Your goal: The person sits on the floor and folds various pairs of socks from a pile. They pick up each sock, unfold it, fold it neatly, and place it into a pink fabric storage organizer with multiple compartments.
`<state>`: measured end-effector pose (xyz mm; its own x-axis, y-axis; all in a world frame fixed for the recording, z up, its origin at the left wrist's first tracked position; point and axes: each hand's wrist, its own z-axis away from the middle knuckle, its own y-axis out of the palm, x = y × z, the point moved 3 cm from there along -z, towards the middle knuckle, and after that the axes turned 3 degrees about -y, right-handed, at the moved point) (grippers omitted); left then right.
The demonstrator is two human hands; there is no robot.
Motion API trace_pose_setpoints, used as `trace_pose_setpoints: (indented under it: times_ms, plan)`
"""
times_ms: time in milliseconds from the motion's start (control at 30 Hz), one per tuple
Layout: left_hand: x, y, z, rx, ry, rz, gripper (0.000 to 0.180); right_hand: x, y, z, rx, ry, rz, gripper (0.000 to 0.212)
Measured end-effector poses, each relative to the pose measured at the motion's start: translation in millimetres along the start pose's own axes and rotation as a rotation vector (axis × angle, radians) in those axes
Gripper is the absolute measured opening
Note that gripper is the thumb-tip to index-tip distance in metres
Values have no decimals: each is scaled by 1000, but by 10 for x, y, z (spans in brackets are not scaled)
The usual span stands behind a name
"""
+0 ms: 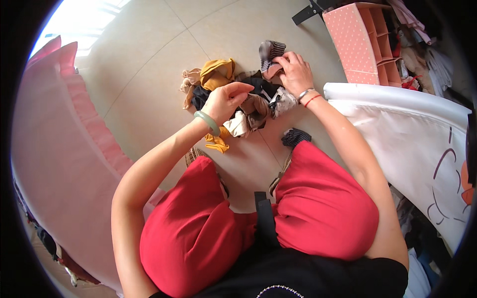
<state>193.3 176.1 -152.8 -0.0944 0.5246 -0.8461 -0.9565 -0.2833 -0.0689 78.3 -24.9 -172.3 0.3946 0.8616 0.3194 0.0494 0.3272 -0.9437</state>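
My right hand (297,74) is closed on a grey-and-black striped sock (271,51), which sticks up past the fingertips at the far right of a pile of small clothes. My left hand (226,102) hovers over the pile's middle with its fingers pinched together; whether anything is between them is hidden. Around it lie a mustard-yellow sock (217,73), a beige knotted cloth (191,79), a cream cloth piece (236,124), a brown one (256,110) and a white dotted one (284,102). A dark striped sock (296,136) lies apart, beside my right knee.
A pink dotted box with compartments (355,44) stands at the far right, clothes next to it. A white printed cover (407,129) hangs along the right, and pink ruffled fabric (69,149) along the left. My knees in red trousers (189,218) are close to the pile on the tiled floor.
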Motion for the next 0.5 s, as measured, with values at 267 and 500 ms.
trace_pose_setpoints:
  times_ms: [267,500]
  plan:
    - [-56,-80,-118,-52,-417,1094,72,243,-467,-149,45,163,-1068,21]
    - [-319,-205,-248,251,-153,1273,40,979,-968,121,31,-399,-565,38]
